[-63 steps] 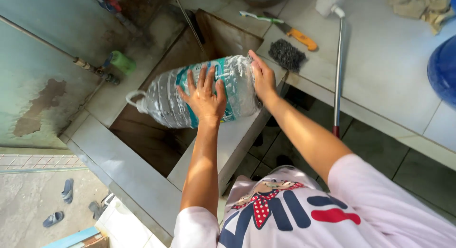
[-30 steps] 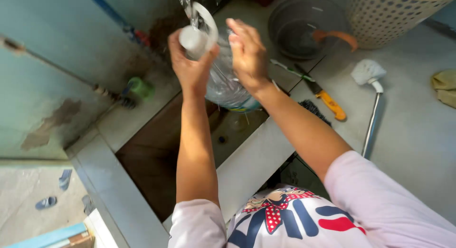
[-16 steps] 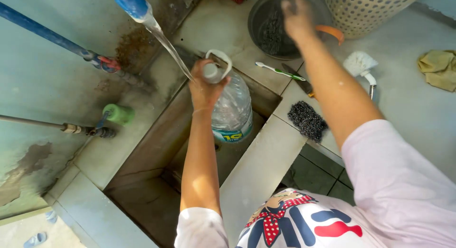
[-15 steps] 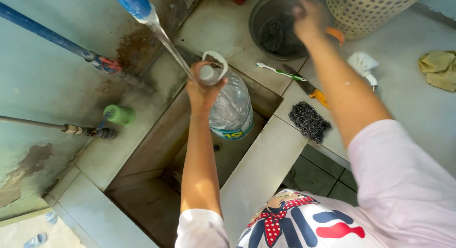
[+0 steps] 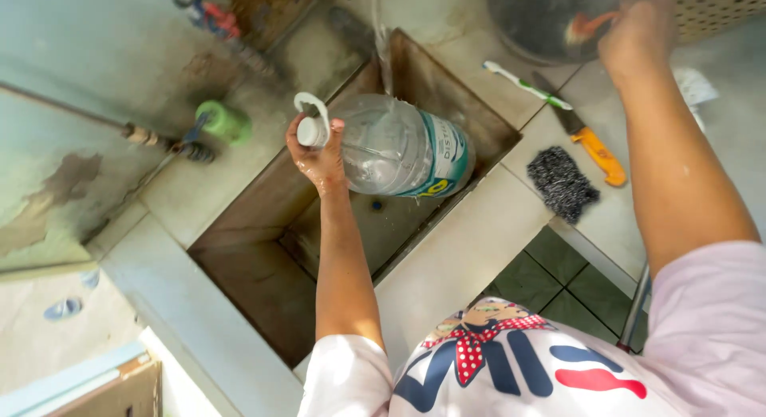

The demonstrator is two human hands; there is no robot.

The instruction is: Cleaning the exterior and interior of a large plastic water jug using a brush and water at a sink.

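My left hand [image 5: 321, 155] grips the neck of a large clear plastic water bottle [image 5: 399, 148], which lies tilted on its side over the concrete sink [image 5: 247, 265]. A thin stream of water [image 5: 381, 54] falls onto the bottle's side. The bottle's white neck and carry ring [image 5: 309, 118] point left, above my fingers. My right hand [image 5: 638, 35] reaches to the upper right, fingers closed at an orange-handled item [image 5: 586, 26] on the rim of a dark round metal basin [image 5: 542, 22]; the grip itself is partly hidden.
On the counter right of the sink lie a toothbrush [image 5: 527, 85], an orange-handled knife [image 5: 594, 146] and a dark steel-wool scrubber [image 5: 561, 184]. A green-handled tap [image 5: 215, 123] sticks out of the wall at left. A perforated basket [image 5: 718, 10] stands at top right.
The bottle has tipped from upright under the stream to lying on its side. My right hand has stayed near the dark basin at the upper right.
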